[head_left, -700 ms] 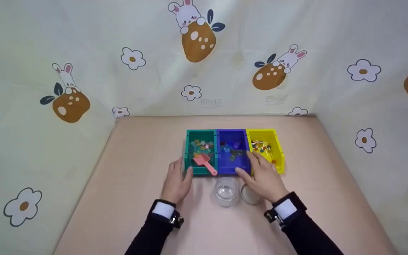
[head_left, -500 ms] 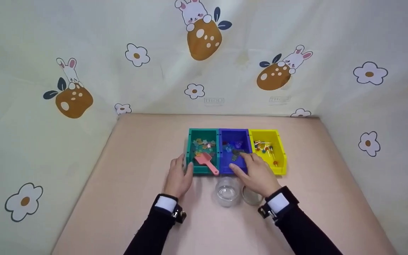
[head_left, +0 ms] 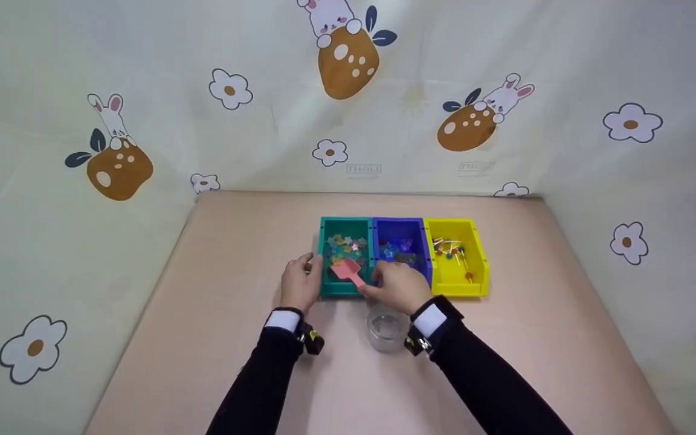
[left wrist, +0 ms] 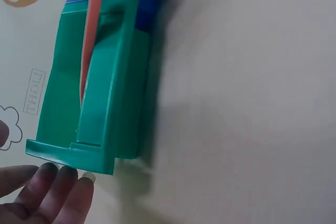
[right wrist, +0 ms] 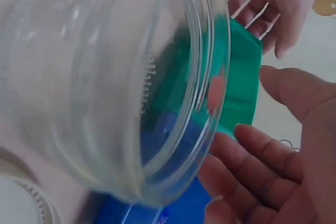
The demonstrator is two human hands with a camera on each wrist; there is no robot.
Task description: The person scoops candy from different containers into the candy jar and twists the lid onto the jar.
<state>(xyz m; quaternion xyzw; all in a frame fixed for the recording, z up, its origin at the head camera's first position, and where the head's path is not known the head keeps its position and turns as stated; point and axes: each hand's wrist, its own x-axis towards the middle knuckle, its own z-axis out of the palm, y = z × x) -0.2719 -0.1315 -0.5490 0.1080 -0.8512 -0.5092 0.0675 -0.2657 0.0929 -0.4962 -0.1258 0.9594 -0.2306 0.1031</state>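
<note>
My left hand (head_left: 301,284) is beside the green bin (left wrist: 131,93), fingertips touching its outer side wall. My right hand (head_left: 401,287) hovers over the front of the blue bin (head_left: 399,225), by the handle of a pink scoop (head_left: 346,270). In the right wrist view its thumb and fingers are spread apart, with nothing seen between them. The scoop leans in the green bin among small star-shaped pieces (head_left: 348,241), its handle over the front edge. A clear jar (head_left: 386,331) stands open below the right hand. Its lid (right wrist: 21,200) shows beside it in the right wrist view.
The blue bin holds blue, purple and dark pieces (head_left: 405,246). To its right a yellow bin (head_left: 460,228) contains several small sticks with coloured round heads (head_left: 451,251). The bins sit in a row on a pinkish tabletop (head_left: 251,229), with printed cloth behind and at both sides.
My right hand has moved left from between the yellow and blue bins to the scoop's handle, covering the lid in the head view. The left hand stays by the green bin, its fingers more bent.
</note>
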